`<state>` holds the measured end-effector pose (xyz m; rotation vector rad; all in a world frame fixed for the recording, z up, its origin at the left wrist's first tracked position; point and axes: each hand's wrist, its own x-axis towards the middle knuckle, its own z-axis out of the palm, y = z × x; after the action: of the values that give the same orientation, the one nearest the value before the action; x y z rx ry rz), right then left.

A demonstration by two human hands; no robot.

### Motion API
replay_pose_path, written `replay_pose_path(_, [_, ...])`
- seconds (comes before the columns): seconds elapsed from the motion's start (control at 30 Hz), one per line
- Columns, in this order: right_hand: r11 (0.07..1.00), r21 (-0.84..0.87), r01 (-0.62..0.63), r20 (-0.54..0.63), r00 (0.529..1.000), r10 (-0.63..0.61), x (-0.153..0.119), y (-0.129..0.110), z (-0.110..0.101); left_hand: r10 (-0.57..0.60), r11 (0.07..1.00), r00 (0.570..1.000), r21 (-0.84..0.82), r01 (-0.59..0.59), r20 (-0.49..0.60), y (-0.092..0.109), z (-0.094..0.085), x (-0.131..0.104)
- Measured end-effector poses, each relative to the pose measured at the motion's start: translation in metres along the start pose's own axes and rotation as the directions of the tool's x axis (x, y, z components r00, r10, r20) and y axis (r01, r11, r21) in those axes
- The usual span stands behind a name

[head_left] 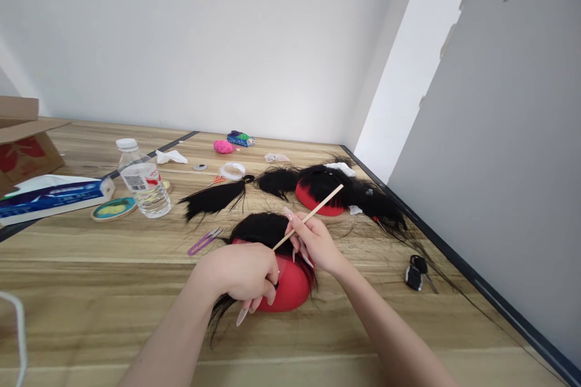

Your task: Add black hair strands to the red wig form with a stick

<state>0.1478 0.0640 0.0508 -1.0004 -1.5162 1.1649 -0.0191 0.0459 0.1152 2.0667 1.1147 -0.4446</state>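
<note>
In front of me on the wooden table sits a red dome-shaped form (290,285), with black hair (261,228) over its far side and loose strands down its edges. Between the thumb and fingers of my right hand (313,242) is a thin wooden stick (320,206), slanting down to the left over the form. The stick's lower end meets the knuckles of my left hand (247,269). That hand rests on the form's left side, fingers curled under; what they grip is hidden. Black strands hang out below it.
Behind is a second red form (312,201) with black hair. Left of it lie a hair bundle (218,198), purple thread snips (204,242) and a water bottle (147,187). A cardboard box (27,157) stands far left; keys (415,273) lie right, near a grey partition (508,133).
</note>
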Motion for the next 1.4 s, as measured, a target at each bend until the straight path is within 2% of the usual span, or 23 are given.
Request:
replay_pose_path(0.5, [1.000, 0.017, 0.002, -0.008, 1.000, -0.002, -0.001, -0.002, 0.001, -0.013, 0.999, 1.000, -0.029, 0.013, 0.014, -0.002, 0.000, 0.002])
replay_pose_path(0.7, [0.999, 0.038, 0.008, 0.054, 0.998, -0.010, -0.001, 0.000, -0.002, -0.005, 0.999, 0.999, -0.043, 0.007, 0.041, -0.004, -0.001, 0.003])
replay_pose_path(0.9, [0.998, 0.051, 0.029, 0.121, 0.992, -0.035, -0.002, 0.002, -0.004, 0.060, 0.998, 0.998, -0.033, -0.059, 0.021, -0.020, -0.006, 0.001])
replay_pose_path(1.07, [0.999, 0.029, 0.035, 0.071, 0.997, -0.037, -0.004, -0.001, -0.001, 0.079, 0.994, 0.997, -0.072, -0.078, 0.004, -0.026, -0.010, -0.002])
replay_pose_path(1.4, [0.997, -0.081, 0.020, 0.043, 0.999, -0.016, -0.007, -0.010, 0.003, 0.040, 0.994, 0.999, -0.098, -0.039, 0.002, -0.022, -0.011, -0.002])
